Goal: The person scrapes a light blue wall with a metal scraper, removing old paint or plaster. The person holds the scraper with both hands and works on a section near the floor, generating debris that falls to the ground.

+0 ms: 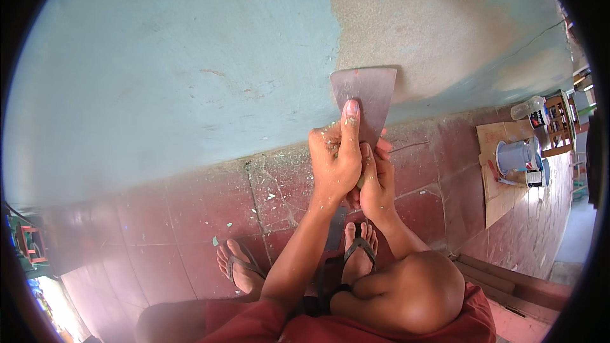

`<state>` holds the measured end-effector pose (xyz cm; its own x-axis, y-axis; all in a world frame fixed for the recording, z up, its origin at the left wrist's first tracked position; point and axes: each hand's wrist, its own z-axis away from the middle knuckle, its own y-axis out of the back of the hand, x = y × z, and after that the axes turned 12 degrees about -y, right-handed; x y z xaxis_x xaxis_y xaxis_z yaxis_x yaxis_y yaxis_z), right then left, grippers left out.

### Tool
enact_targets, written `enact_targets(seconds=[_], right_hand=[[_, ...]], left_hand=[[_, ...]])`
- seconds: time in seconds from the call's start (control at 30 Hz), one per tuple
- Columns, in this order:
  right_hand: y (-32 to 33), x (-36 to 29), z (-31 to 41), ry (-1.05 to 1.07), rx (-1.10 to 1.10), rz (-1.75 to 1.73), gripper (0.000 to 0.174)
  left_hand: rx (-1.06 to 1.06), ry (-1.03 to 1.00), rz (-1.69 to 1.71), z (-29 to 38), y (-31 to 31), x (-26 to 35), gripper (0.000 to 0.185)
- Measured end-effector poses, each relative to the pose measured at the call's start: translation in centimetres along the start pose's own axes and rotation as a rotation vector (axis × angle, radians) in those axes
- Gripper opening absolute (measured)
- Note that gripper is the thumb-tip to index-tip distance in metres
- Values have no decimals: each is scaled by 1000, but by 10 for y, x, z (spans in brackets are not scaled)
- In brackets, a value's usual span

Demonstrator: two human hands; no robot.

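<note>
A wide metal scraper blade (pixel 369 85) lies against the wall, at the border between blue-green paint (pixel 214 57) and a bare, rough grey-brown patch (pixel 395 19). My left hand (pixel 336 157) grips the scraper, its thumb stretched up along the blade. My right hand (pixel 379 176) is closed around the tool from the other side, close below the blade. The handle is mostly hidden by both hands. Small pale paint flakes stick to both hands and wrists.
Paint chips lie on the red tiled floor (pixel 205 214) along the wall's foot. My sandalled feet stand there, with a dark flat piece (pixel 336 228) between them. At right, cardboard (pixel 493 200) bears plastic tubs (pixel 512 156); a clear bottle (pixel 526 107) is beyond. A wooden piece (pixel 514 281) is at lower right.
</note>
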<state>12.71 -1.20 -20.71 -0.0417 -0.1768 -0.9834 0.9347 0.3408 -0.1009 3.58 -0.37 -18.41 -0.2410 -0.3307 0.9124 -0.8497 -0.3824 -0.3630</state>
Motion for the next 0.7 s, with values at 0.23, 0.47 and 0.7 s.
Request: enact_targets(seconds=[0.23,0.47,0.7], right_hand=[[-12,-57,-15,108,-121,-183,33],[-6,-8,0,-41,-7,-132,33],[-20,-69,-15,75,-67,-75,37]], left_hand=[[-22,-216,91,-33,-22,63,59],[11,-39,-82,-3,-5,16,62],[-36,-206,68,-34,-20,71,59]])
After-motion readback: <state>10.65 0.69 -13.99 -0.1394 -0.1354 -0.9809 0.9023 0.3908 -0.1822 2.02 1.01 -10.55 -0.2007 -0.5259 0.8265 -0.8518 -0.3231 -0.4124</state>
